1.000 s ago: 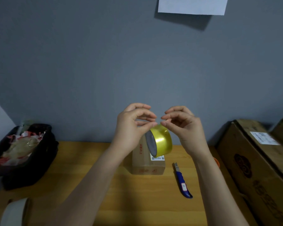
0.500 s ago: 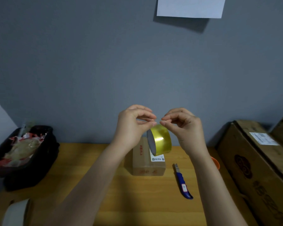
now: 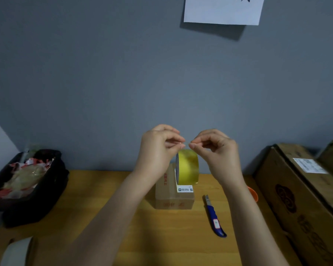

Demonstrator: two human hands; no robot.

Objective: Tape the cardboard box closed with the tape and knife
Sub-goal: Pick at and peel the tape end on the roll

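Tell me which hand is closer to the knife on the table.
Right. The right hand is raised above and slightly left of the knife, pinching at the tape roll. The left hand is at the same height, farther left, across the roll.

Dim, soft light falls from above; the sheet of paper (image 3: 223, 9) casts a shadow down the grey wall (image 3: 104, 73). Wide-angle bending curves the bench (image 3: 104, 208) edges; near corners blur.
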